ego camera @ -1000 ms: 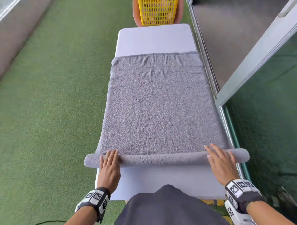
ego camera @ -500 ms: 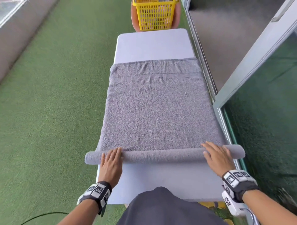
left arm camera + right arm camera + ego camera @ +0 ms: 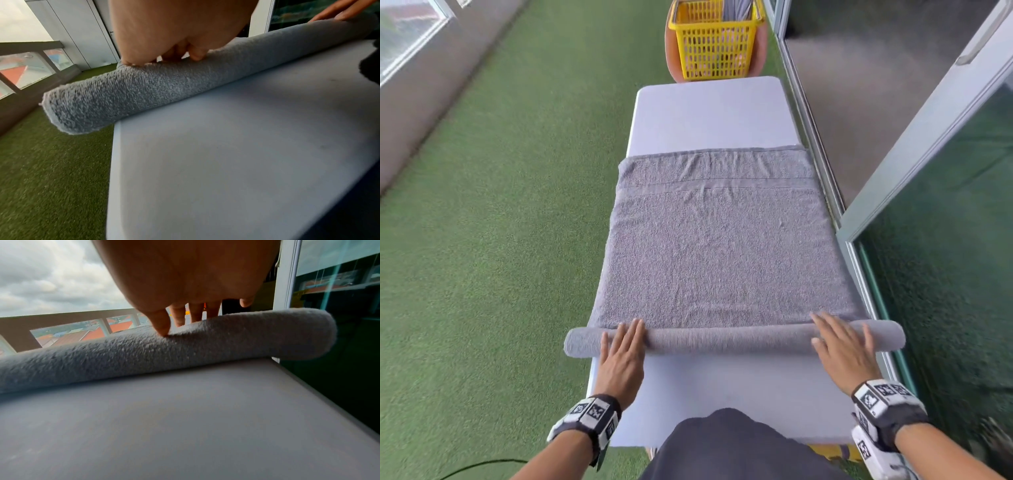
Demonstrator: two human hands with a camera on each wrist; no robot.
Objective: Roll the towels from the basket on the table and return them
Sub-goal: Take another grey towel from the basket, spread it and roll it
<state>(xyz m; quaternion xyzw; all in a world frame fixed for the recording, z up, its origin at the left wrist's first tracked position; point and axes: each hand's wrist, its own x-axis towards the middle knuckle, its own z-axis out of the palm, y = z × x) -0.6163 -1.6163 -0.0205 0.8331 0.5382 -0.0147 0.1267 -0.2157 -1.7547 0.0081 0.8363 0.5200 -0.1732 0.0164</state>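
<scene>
My left hand (image 3: 619, 356) and right hand (image 3: 842, 346) both lie flat, fingers straight and slightly spread, pressing down on the rolled edge of the grey towel (image 3: 719, 253) without curling round it. The roll sits across the near part of the white table (image 3: 709, 113), its two ends overhanging the table's sides; the unrolled stretch lies flat beyond it, towards the yellow basket (image 3: 714, 44) past the table's far end. I judge the terry soft, light and floppy, so I'd press near both ends of the roll for evenness.
</scene>
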